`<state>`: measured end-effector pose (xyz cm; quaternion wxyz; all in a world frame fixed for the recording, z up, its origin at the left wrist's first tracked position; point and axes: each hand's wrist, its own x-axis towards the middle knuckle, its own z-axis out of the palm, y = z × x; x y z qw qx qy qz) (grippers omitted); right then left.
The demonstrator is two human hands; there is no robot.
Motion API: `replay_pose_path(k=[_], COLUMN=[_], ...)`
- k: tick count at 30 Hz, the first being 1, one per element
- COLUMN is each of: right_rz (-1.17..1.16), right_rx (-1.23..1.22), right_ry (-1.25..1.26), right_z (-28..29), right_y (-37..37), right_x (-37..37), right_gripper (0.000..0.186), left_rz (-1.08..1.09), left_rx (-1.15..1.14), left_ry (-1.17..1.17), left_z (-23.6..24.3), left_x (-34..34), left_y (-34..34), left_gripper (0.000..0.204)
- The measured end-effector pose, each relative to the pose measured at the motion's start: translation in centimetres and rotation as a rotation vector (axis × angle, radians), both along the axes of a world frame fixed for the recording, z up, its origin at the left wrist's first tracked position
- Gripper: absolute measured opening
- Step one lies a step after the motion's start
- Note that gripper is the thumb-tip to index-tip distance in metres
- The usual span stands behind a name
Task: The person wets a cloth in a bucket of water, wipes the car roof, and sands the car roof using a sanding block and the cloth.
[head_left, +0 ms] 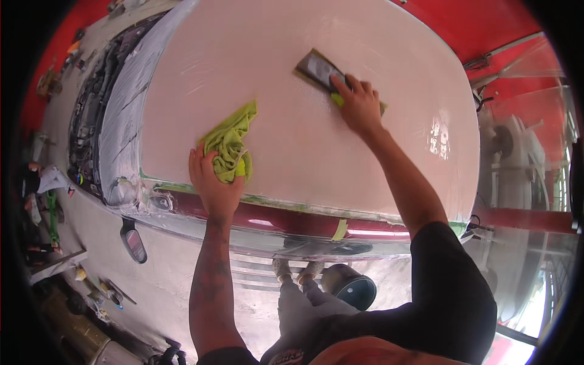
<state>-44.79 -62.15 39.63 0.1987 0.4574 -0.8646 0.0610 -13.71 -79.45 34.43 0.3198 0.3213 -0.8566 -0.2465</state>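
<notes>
We are leaning over a wide, pale pink car roof, with both hands reaching onto it. With our left hand we are holding a crumpled green cloth, the fingers bent around its left side and lower part, and the cloth is lying bunched on the roof near its close edge, one corner pointing away from us. With our right hand we are gripping a long, dark block, the fingers clamped over its near part, while its far end is sticking out to the left; the block is lying aslant on the roof, well apart from the cloth. Along the close edge we are seeing a dark red strip of the car's side, with a short piece of yellow-green tape sticking to it. Below, a side mirror is jutting out to the left, and a dark bucket is standing just beside our feet
</notes>
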Motion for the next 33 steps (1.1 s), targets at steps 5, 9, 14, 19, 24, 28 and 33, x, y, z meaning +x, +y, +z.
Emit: replay_pose_path(k=[5, 9, 14, 19, 24, 28, 33], right_rz=[0.188, -0.154, -0.16, -0.046, -0.188, -0.373, -0.195], right_rx=[0.09, 0.099, -0.014, 0.021, 0.023, 0.035, -0.073], right_ry=[-0.091, -0.095, -0.051, -0.156, -0.112, -0.057, -0.123], right_z=[-0.1, 2.4, 1.2, -0.7, 1.5, 1.4, 0.3], right_y=[9.4, 2.6, 3.7, 15.1, 10.5, 7.9, 16.0], right_x=[7.0, -6.9, -8.0, 5.0, -10.4, -15.7, 2.3], right_gripper=[0.065, 0.054, 0.056, 0.064, 0.052, 0.053, 0.057], left_rz=[0.012, 0.008, 0.002, 0.005, -0.008, -0.009, -0.01], left_rx=[-0.02, -0.049, 0.011, 0.021, -0.019, 0.049, 0.016], left_ry=[0.0, 0.009, -0.013, -0.039, 0.017, -0.003, -0.018], left_z=[0.1, -0.3, -0.3, -0.1, -0.9, -1.2, -0.4], left_x=[-0.4, -0.4, -0.3, -0.3, -0.2, 0.0, -0.3], left_y=[0.0, 0.0, 0.3, 0.4, 0.1, 0.1, 0.3], left_gripper=[0.056, 0.056, 0.058, 0.059, 0.06, 0.061, 0.063])
